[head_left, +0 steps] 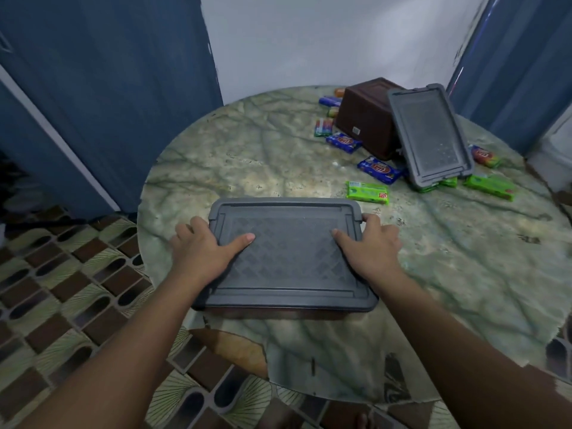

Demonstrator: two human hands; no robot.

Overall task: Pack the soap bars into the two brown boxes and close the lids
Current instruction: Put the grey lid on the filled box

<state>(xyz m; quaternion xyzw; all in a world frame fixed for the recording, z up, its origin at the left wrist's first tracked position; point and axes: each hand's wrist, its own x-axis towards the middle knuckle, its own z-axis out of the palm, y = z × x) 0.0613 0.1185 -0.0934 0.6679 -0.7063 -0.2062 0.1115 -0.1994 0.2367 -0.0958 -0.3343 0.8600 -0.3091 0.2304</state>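
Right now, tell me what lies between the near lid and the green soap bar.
Head view: only bare marbled table separates the near lid from the green soap bar.

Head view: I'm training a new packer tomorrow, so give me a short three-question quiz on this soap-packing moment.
1. True or false: the near lid sits on its box, with the left hand and right hand at its two ends.
2. How does the far lid stand? A) flat on the table B) tilted against the far box C) on the floor
3. Fill in: the loose soap bar nearest the near lid, the green bar, lies ___ the boxes.

Key: 1 true; 2 B; 3 outside
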